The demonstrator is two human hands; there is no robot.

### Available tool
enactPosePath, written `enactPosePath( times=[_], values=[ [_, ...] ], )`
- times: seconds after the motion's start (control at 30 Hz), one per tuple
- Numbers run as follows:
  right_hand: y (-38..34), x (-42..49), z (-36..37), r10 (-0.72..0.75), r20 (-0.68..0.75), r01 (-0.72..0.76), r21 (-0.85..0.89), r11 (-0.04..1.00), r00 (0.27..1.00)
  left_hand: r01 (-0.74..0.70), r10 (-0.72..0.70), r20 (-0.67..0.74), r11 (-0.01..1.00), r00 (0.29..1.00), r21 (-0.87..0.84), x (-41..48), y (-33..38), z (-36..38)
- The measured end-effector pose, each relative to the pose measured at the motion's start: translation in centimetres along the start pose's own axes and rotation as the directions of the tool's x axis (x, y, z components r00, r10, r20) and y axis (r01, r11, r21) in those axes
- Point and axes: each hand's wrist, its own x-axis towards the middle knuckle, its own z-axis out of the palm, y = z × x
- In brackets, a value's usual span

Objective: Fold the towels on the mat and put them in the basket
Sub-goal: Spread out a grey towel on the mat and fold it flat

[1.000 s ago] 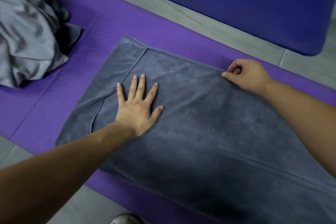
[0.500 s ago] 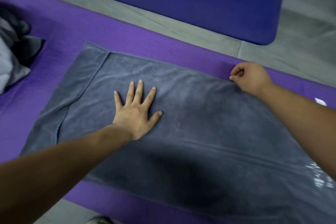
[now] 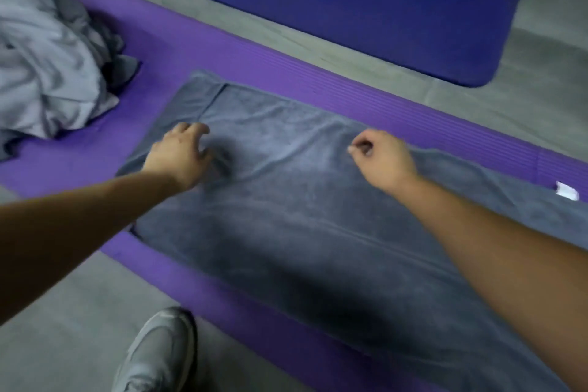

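Currently grey towel (image 3: 318, 216) lies spread flat on purple mat (image 3: 286, 73). Left hand (image 3: 179, 154) sits over its left part, fingers loosely bent, holding nothing. Right hand (image 3: 383, 157) is near the far edge, fingers curled tight; cannot tell if they pinch fabric.

Left hand (image 3: 181, 154) loosely clawed; right hand (image 3: 383, 159) fingers curled.
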Motion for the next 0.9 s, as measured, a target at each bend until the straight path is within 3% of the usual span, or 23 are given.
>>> enactPosePath(
  times=[0.13, 0.27, 0.43, 0.6, 0.9],
  values=[
    [-8.2, 3.1, 6.2, -0.100, 0.167, 0.067, 0.190, 0.979, 0.981, 0.392, -0.402, -0.032, 0.906, 0.915, -0.158, -1.5, -10.5, -2.1],
    [-16.0, 8.4, 10.7, -0.174, 0.143, 0.145, 0.191, 0.971, 0.974, 0.558, -0.564, 0.042, 0.797, 0.824, -0.231, -3.0, -17.6, -1.3],
    [-23.6, 15.8, 14.4, -0.160, 0.091, 0.154, 0.064, 0.986, 0.983, 0.500, -0.460, 0.219, 0.843, 0.861, -0.197, -3.9, -20.8, 0.3],
    [-27.2, 20.7, 17.1, -0.069, 0.043, 0.069, 0.002, 0.998, 0.997, 0.450, -0.369, 0.296, 0.845, 0.881, -0.287, -3.8, -22.2, 0.3],
    [-28.7, 24.3, 18.1, -0.007, 0.111, 0.031, -0.219, 0.975, 0.994, 0.388, -0.110, 0.450, 0.707, 0.886, -0.591, -4.6, -25.9, 0.1]
  ],
)
